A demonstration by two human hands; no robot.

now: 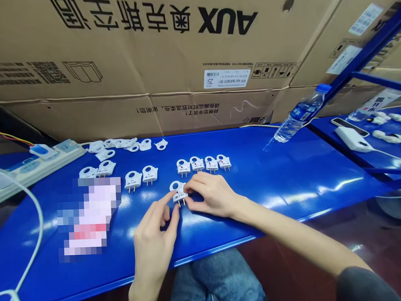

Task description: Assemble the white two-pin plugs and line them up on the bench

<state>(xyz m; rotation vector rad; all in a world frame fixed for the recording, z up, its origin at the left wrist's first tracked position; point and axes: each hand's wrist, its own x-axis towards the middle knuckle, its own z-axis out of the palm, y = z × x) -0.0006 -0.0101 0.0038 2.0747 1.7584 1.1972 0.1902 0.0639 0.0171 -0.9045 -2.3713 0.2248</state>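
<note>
A white two-pin plug with a ring-shaped top [179, 194] is between my hands, low over the blue table, its metal pins pointing toward me. My left hand [154, 235] pinches its left side with thumb and index fingertip. From the right, my right hand [215, 194] grips the same plug with thumb and bent fingers. Just beyond my fingers stands a row of several similar plugs, among them an end one [223, 162]. To the left are two more, a plug [133, 181] and its neighbour [150, 174].
More white plug parts [121, 143] lie at the back left. A power strip [33, 167] and white cable [38, 217] occupy the left side, near a blurred pinkish packet [94, 211]. A water bottle [301, 114] leans at the right rear. Large cardboard boxes [144, 60] wall off the back.
</note>
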